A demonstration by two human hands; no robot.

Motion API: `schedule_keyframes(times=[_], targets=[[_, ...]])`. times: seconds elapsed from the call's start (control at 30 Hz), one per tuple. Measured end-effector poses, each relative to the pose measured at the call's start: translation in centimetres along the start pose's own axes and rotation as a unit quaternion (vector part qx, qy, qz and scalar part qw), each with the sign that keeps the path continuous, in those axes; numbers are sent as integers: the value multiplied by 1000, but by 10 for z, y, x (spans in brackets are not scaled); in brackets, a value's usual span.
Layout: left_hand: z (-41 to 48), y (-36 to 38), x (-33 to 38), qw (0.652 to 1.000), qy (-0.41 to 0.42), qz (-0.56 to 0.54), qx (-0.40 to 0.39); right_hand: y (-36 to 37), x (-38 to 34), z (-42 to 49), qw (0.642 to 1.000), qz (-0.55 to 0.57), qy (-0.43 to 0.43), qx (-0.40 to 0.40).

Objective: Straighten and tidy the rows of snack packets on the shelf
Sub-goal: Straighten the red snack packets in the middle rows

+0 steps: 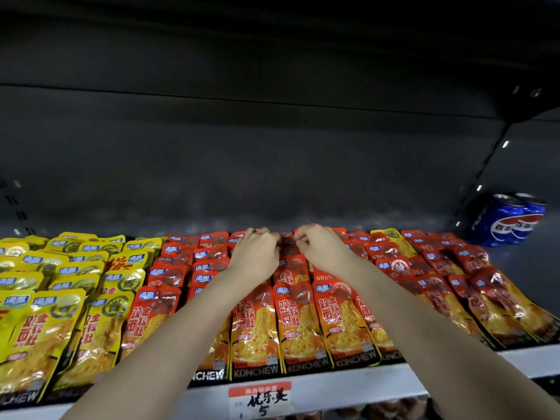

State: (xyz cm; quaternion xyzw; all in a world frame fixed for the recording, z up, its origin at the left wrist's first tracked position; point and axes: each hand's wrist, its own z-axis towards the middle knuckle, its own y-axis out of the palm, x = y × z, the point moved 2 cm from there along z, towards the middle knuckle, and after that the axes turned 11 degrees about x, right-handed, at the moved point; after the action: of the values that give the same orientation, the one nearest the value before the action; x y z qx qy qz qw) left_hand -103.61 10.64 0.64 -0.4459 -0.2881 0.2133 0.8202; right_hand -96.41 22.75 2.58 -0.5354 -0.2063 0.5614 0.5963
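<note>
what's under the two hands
Rows of red packets. The left hand and right hand pinch one at the back; those beneath the palms are hidden.

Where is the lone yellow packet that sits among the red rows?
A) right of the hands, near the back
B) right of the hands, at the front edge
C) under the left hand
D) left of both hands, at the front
A: the yellow packet lies among the red packets near the back of the shelf, to the right of the right hand, not far from the blue cans.
</note>
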Motion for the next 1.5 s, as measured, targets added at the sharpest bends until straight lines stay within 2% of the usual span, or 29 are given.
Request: schedule_keyframes(times=[0.13,0.3,0.53,0.77,0.93,1.13,1.33,1.5], targets=[[1,5,0,999,-22,28,-17,8,2,7,997,-17,-56,-47],[0,10,-5,999,-38,32,-20,11,11,10,994,-10,-91,-58],[4,6,0,996,-63,51,-39,6,17,19,995,14,-88,-46],[13,12,8,992,-108,52,-22,16,19,29,993,-31,-92,-70],[18,14,10,991,-119,59,-14,21,14,28,991,-39,-112,-60],[17,14,5,994,-83,69,-30,17,12,21,989,-37,-133,-47],[-12,-27,17,997,-4,23,79,-17,12,-9,988,14,-152,11],[-55,-44,13,999,9,-13,31,-31,18,-51,985,34,-165,-42]])
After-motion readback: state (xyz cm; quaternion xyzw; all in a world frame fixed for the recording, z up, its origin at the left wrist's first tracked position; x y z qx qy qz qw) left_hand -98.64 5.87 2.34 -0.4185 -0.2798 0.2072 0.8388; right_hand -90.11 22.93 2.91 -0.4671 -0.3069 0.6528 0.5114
